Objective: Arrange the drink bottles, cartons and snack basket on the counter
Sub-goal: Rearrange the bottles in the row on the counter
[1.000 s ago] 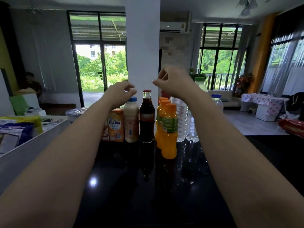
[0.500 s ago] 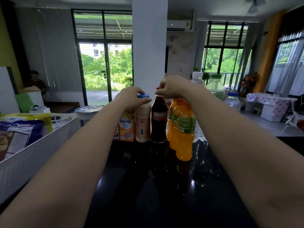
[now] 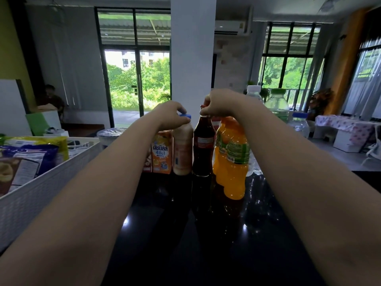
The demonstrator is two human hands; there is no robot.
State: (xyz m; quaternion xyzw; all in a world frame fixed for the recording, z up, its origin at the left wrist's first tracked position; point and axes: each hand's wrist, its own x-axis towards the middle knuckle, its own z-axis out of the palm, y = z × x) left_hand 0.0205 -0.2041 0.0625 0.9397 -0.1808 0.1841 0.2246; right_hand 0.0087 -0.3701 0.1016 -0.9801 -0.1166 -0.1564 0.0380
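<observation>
Drinks stand in a row at the far edge of the black counter [image 3: 185, 234]. My left hand [image 3: 172, 114] grips the blue cap of a beige milk bottle [image 3: 182, 149]. My right hand [image 3: 218, 105] pinches the red cap of a dark cola bottle [image 3: 203, 149]. An orange carton [image 3: 161, 154] stands left of the milk bottle, with a brown carton partly hidden behind my left arm. Orange juice bottles [image 3: 235, 162] stand right of the cola, clear water bottles [image 3: 276, 106] behind them. A white snack basket [image 3: 47, 182] holding snack bags sits at the left.
A white pillar [image 3: 192, 58] rises just behind the bottles. A foil-covered round container [image 3: 109, 134] sits beyond the basket. The counter drops off at the right to a room with a cloth-covered table [image 3: 346, 129]. A person sits at the far left.
Both hands came down from above the bottles onto the caps: the left onto the milk bottle, the right onto the cola bottle. My view has moved closer and a little left.
</observation>
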